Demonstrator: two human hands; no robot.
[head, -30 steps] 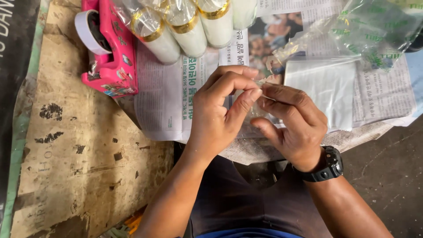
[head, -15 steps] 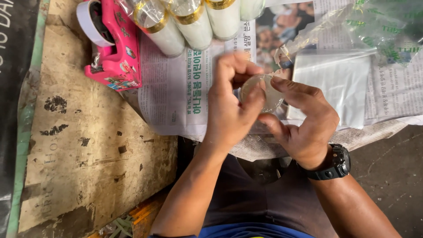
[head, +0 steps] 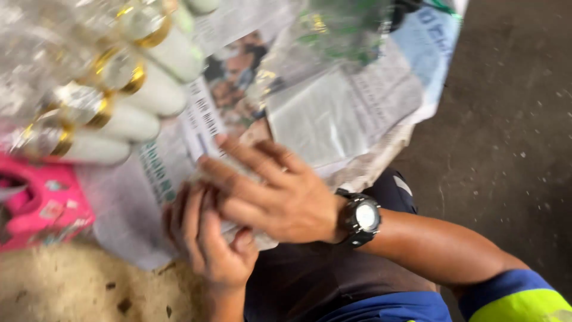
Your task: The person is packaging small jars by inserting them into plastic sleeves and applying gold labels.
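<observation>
The view is blurred. My left hand point(head: 208, 244) is palm up at the lower middle, fingers curled around a small pale packet in clear plastic point(head: 253, 238). My right hand point(head: 274, 191), with a black wristwatch point(head: 360, 217), lies across it from above with its fingers stretched out, pressing the packet into the left palm. Most of the packet is hidden between the hands. Both hands hover over spread newspaper point(head: 333, 113).
Several white bottles with gold bands and clear caps point(head: 128, 101) lie at the upper left. A pink tape dispenser point(head: 42, 209) sits at the left edge. A clear bag with green print point(head: 345, 30) lies at the top. Worn wooden board point(head: 89, 286) lower left, concrete floor point(head: 506, 119) right.
The view has swung and tilted. My hands have gone from pinching the clear packet at the fingertips to lying one over the other, right hand flat on top.
</observation>
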